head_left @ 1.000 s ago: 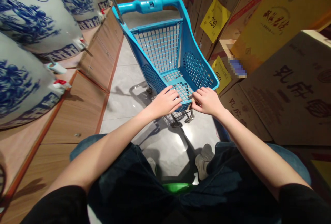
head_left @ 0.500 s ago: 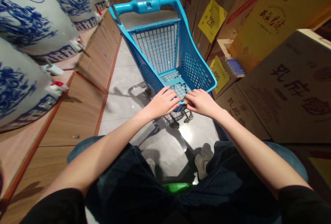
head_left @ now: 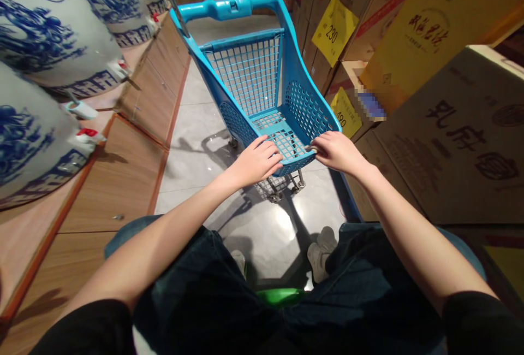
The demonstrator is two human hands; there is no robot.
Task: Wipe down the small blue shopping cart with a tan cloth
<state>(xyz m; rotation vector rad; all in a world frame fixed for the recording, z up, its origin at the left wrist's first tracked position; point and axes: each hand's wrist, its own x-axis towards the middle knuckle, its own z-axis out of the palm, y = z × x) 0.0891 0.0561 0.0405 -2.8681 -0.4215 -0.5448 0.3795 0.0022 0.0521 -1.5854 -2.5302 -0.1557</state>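
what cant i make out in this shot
Head view: rim of the blue cart under the left hand, hidden by that hand.
Head view: what, if anything, the right hand pinches, too small and partly covered by the hand itself.
Head view: green thing, mostly hidden by the jeans.
Head view: small print on the yellow 230 sign, too small.
Head view: nearest jar, cut off by the left edge.

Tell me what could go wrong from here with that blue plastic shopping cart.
Rolling: the blue plastic shopping cart stands on round casters on a glossy grey tiled floor, so a push might send it off.
Bumping: it looks close to the yellow paper price sign marked 490, which it could knock if it swings.
Pinching: the left hand and right hand are at its near rim, so either might get caught if it jolts.
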